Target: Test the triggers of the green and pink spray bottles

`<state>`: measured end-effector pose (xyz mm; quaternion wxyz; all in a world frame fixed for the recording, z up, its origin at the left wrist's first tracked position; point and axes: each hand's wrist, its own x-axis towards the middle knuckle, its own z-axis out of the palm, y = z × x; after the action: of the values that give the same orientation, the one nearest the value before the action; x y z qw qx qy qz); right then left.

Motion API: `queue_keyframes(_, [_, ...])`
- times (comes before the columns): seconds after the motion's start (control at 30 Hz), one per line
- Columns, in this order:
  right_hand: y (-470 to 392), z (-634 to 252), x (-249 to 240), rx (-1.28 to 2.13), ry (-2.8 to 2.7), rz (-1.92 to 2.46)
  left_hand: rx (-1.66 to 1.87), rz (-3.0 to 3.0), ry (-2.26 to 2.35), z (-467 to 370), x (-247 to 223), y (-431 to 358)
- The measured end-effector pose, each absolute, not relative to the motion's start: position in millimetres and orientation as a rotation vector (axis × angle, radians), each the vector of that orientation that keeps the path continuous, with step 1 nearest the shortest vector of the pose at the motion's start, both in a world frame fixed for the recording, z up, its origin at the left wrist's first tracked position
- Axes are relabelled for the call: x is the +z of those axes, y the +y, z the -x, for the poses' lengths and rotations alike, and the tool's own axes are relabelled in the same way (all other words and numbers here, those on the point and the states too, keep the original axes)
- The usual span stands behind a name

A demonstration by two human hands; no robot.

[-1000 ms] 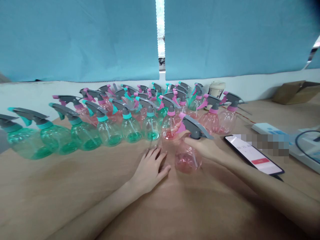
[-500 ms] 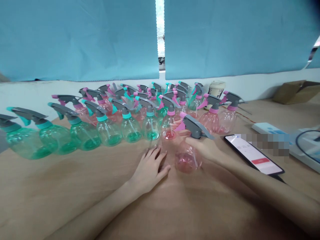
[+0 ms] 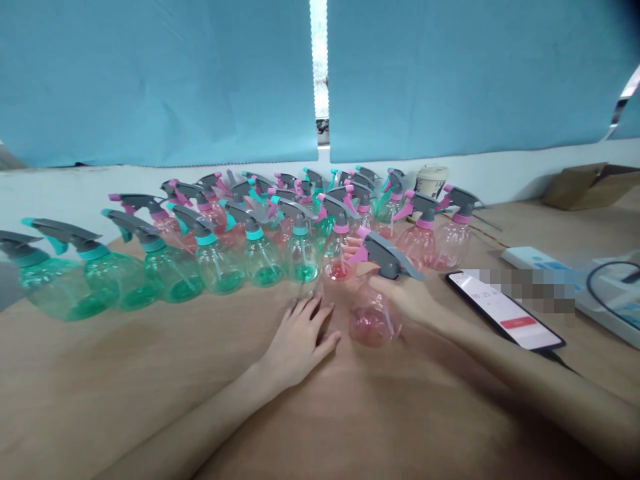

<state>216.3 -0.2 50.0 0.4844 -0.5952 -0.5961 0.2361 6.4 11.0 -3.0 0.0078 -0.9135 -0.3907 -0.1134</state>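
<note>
Now, right hand [image 3: 407, 298] holding one pink bottle [image 3: 375, 321]; left hand [image 3: 297, 341] spread flat; front row includes six green bottles [image 3: 263, 261].

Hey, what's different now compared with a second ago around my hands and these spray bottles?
The fingers of your right hand look slightly straighter and more spread; whether the grip loosened is unclear. The view shifted slightly. Otherwise, that hand remains at the nearest pink bottle, which stays put, your left hand still rests on the table, and the other bottles stand unchanged.
</note>
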Motion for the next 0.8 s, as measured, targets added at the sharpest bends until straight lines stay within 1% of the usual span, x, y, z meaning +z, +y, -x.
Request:
queue_keyframes(0.13, [-0.2,-216.4,48.5,0.55,-1.438,1.481,-0.371,2.869,-1.215,-6.0,-4.0,11.0])
queue_keyframes(0.3, [-0.9,-212.5,54.3,0.574,-1.514,1.39,-0.364,2.874,-1.224,-6.7,-2.8,10.9])
queue_keyframes(0.5, [0.1,-212.6,52.4,0.536,-1.468,1.459,-0.347,2.869,-1.227,-6.3,-1.6,11.3])
queue_keyframes(0.67, [0.5,-214.3,52.3,0.55,-1.555,1.377,-0.352,2.867,-1.227,-6.4,-2.4,10.8])
queue_keyframes(0.8, [-1.0,-215.2,53.7,0.533,-1.518,1.459,-0.363,2.873,-1.222,-6.6,-3.3,10.9])
